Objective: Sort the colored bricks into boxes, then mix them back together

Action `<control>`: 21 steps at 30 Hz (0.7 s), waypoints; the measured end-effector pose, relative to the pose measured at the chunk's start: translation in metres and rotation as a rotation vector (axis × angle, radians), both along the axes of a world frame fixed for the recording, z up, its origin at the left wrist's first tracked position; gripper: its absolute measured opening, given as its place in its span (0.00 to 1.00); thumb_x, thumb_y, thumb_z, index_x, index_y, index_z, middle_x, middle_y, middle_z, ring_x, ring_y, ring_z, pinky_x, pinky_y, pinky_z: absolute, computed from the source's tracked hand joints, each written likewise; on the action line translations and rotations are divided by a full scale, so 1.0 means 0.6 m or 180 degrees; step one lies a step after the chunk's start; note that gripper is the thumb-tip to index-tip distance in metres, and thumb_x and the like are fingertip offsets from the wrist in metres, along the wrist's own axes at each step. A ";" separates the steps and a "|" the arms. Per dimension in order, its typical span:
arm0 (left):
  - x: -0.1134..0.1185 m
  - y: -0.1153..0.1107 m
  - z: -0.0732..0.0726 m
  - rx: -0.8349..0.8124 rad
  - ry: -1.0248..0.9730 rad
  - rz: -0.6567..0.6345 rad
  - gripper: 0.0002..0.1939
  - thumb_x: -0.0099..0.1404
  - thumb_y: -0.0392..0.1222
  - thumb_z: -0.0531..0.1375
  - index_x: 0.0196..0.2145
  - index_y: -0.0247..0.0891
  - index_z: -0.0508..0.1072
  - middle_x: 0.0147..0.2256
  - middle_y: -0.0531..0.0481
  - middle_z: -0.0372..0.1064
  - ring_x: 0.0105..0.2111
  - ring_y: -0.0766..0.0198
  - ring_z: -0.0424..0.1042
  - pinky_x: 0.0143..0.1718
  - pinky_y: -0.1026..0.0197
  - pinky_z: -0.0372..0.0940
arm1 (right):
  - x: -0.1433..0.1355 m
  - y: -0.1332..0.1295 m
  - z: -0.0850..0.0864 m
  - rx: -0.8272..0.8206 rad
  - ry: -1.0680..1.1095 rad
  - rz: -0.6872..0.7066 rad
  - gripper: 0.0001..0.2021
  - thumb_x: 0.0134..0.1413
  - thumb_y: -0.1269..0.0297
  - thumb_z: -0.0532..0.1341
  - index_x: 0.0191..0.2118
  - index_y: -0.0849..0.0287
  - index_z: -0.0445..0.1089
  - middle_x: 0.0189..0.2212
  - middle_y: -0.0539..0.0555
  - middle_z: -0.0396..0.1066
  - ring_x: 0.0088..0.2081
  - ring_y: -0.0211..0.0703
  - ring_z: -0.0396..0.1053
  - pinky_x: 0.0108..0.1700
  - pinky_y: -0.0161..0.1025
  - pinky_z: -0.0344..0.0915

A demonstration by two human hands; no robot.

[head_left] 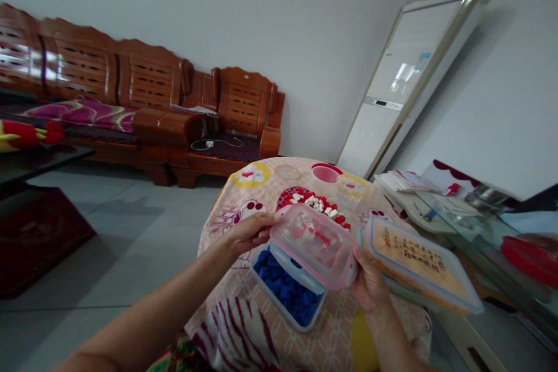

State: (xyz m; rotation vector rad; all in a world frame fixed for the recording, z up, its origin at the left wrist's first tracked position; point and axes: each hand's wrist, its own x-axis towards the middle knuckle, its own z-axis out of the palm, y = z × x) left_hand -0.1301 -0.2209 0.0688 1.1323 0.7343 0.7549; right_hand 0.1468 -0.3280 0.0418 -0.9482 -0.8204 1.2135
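Between my two hands is a clear plastic container lid with a pink rim and red lettering, tilted above the table. My left hand pinches its left end, and my right hand grips the right end. Beneath it stands a clear container filled with blue blocks; the lid hides part of its far side. Just beyond the lid lies a pile of red and white blocks, partly covered from view.
A round table with a patterned cloth carries a pink bowl and a round clear lid at the back. To the right sits a large blue-rimmed container beside a glass-topped stand. Wooden seats line the wall.
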 end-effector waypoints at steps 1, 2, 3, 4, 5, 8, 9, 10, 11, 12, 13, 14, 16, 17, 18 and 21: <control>-0.003 0.005 0.009 0.0041 -0.0022 0.0066 0.24 0.49 0.55 0.67 0.17 0.37 0.58 0.10 0.60 0.50 0.10 0.78 0.46 0.12 0.72 0.38 | -0.001 0.001 0.001 0.0013 -0.0032 -0.0009 0.14 0.47 0.49 0.68 0.33 0.54 0.76 0.31 0.53 0.78 0.33 0.44 0.74 0.35 0.39 0.71; -0.006 0.011 0.020 0.0116 -0.0033 0.0172 0.24 0.49 0.54 0.68 0.17 0.37 0.60 0.10 0.60 0.51 0.10 0.79 0.47 0.12 0.72 0.38 | -0.002 0.002 0.003 0.0023 -0.0042 0.0019 0.15 0.49 0.48 0.67 0.35 0.53 0.76 0.33 0.54 0.78 0.35 0.45 0.75 0.35 0.40 0.72; -0.010 0.018 0.033 0.0227 -0.0046 0.0309 0.23 0.49 0.53 0.68 0.18 0.36 0.62 0.10 0.60 0.53 0.10 0.79 0.47 0.12 0.72 0.39 | -0.003 0.003 0.004 0.0037 -0.0034 0.0077 0.16 0.50 0.47 0.66 0.37 0.54 0.76 0.35 0.55 0.78 0.35 0.46 0.75 0.35 0.40 0.72; -0.013 0.027 0.046 0.0373 -0.0059 0.0483 0.21 0.49 0.53 0.68 0.20 0.35 0.65 0.11 0.59 0.55 0.10 0.78 0.49 0.12 0.72 0.40 | -0.003 0.004 0.004 0.0050 -0.0014 0.0155 0.17 0.51 0.46 0.65 0.37 0.54 0.75 0.37 0.56 0.78 0.34 0.45 0.75 0.34 0.40 0.72; -0.017 0.037 0.059 0.0539 -0.0083 0.0695 0.19 0.50 0.52 0.68 0.23 0.34 0.68 0.12 0.58 0.57 0.10 0.78 0.50 0.12 0.73 0.41 | -0.003 0.005 0.004 0.0056 0.0004 0.0249 0.17 0.51 0.46 0.64 0.37 0.55 0.75 0.37 0.56 0.78 0.33 0.45 0.75 0.33 0.40 0.72; -0.019 0.079 0.086 0.1132 -0.0182 0.1442 0.20 0.53 0.53 0.67 0.32 0.31 0.73 0.20 0.53 0.68 0.14 0.76 0.60 0.14 0.73 0.52 | -0.006 0.007 0.002 0.0019 0.0041 0.0469 0.17 0.53 0.48 0.64 0.38 0.58 0.75 0.37 0.57 0.78 0.30 0.42 0.75 0.29 0.37 0.71; -0.016 0.097 0.089 0.1307 -0.0198 0.1679 0.20 0.53 0.53 0.66 0.33 0.31 0.73 0.23 0.51 0.71 0.16 0.75 0.64 0.17 0.72 0.57 | -0.008 0.007 0.000 -0.0009 0.0052 0.0518 0.16 0.53 0.48 0.64 0.37 0.58 0.74 0.36 0.57 0.78 0.29 0.41 0.74 0.28 0.36 0.71; -0.011 0.117 0.089 0.1439 -0.0193 0.1899 0.21 0.54 0.54 0.66 0.33 0.31 0.73 0.25 0.50 0.72 0.19 0.73 0.67 0.19 0.71 0.61 | -0.011 0.007 -0.002 -0.0046 0.0052 0.0571 0.16 0.53 0.49 0.64 0.37 0.58 0.74 0.35 0.56 0.78 0.28 0.40 0.74 0.27 0.35 0.70; -0.005 0.138 0.086 0.1518 -0.0176 0.2112 0.21 0.54 0.55 0.65 0.34 0.31 0.73 0.26 0.50 0.72 0.21 0.71 0.70 0.21 0.70 0.64 | -0.014 0.007 -0.004 -0.0081 0.0040 0.0615 0.16 0.53 0.50 0.65 0.37 0.58 0.74 0.34 0.56 0.78 0.26 0.39 0.73 0.26 0.35 0.70; 0.003 0.161 0.080 0.1555 -0.0152 0.2327 0.22 0.54 0.55 0.64 0.35 0.31 0.74 0.25 0.51 0.72 0.22 0.70 0.71 0.24 0.69 0.66 | -0.017 0.007 -0.006 -0.0108 0.0022 0.0641 0.16 0.53 0.50 0.65 0.37 0.59 0.74 0.32 0.56 0.78 0.25 0.39 0.73 0.26 0.35 0.70; 0.011 0.183 0.072 0.1569 -0.0083 0.2490 0.21 0.55 0.55 0.63 0.36 0.32 0.74 0.25 0.52 0.71 0.23 0.68 0.73 0.26 0.68 0.67 | -0.019 0.007 -0.008 -0.0126 0.0006 0.0651 0.16 0.52 0.50 0.65 0.37 0.59 0.74 0.31 0.56 0.78 0.24 0.39 0.73 0.25 0.34 0.69; 0.020 0.206 0.063 0.1606 0.0034 0.2671 0.21 0.57 0.55 0.62 0.35 0.32 0.75 0.24 0.52 0.71 0.24 0.67 0.73 0.26 0.67 0.67 | -0.020 0.007 -0.009 -0.0137 -0.0003 0.0649 0.16 0.52 0.50 0.66 0.37 0.60 0.74 0.30 0.56 0.78 0.23 0.39 0.73 0.24 0.34 0.69; 0.033 0.246 0.043 0.1733 0.0413 0.2913 0.18 0.60 0.52 0.59 0.37 0.34 0.77 0.25 0.52 0.72 0.27 0.65 0.74 0.28 0.67 0.66 | -0.020 0.008 -0.010 -0.0126 0.0015 0.0613 0.16 0.52 0.51 0.66 0.37 0.60 0.74 0.28 0.56 0.77 0.23 0.39 0.73 0.24 0.34 0.69; 0.038 0.263 0.035 0.1831 0.0685 0.3004 0.17 0.61 0.51 0.58 0.38 0.34 0.77 0.26 0.51 0.73 0.28 0.64 0.75 0.28 0.68 0.65 | -0.018 0.008 -0.010 -0.0110 0.0039 0.0580 0.16 0.53 0.52 0.65 0.37 0.61 0.73 0.28 0.56 0.77 0.23 0.39 0.73 0.24 0.34 0.69; 0.042 0.278 0.027 0.1913 0.0983 0.3072 0.17 0.62 0.49 0.57 0.38 0.34 0.78 0.27 0.50 0.74 0.29 0.63 0.75 0.28 0.67 0.64 | -0.015 0.008 -0.010 -0.0094 0.0064 0.0543 0.15 0.53 0.52 0.65 0.37 0.61 0.73 0.28 0.56 0.77 0.23 0.39 0.73 0.25 0.35 0.69; 0.053 0.310 0.009 0.1992 0.1869 0.3015 0.17 0.66 0.45 0.53 0.40 0.33 0.78 0.30 0.45 0.76 0.34 0.60 0.74 0.32 0.65 0.62 | -0.009 0.008 -0.008 -0.0074 0.0096 0.0452 0.15 0.54 0.53 0.65 0.36 0.61 0.73 0.27 0.56 0.77 0.23 0.39 0.73 0.25 0.34 0.69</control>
